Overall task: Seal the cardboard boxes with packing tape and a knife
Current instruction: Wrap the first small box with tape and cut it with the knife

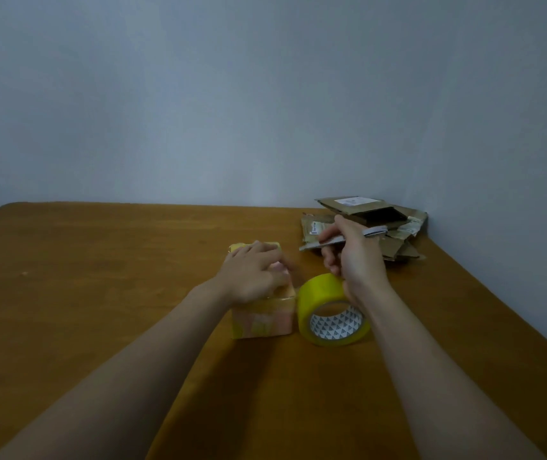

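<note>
Brown wooden desk fills the lower view, butted against a plain grey-blue wall on the far and right sides. Nearest to me stands the roll of yellow packing tape on its edge, core facing me, just beside the right face of a small cardboard box already wrapped in yellowish tape. My left hand lies flat on the top of that box, fingers spread and pressing down, gripping nothing. My right hand hovers above the roll, wrist close to its upper rim, fingers closed around a slim grey knife held roughly level, its tip pointing left; the blade itself is too blurred to assess. Beyond both hands, in the far right corner of the desk, sits a loose pile of flattened cardboard boxes, some carrying white labels.
</note>
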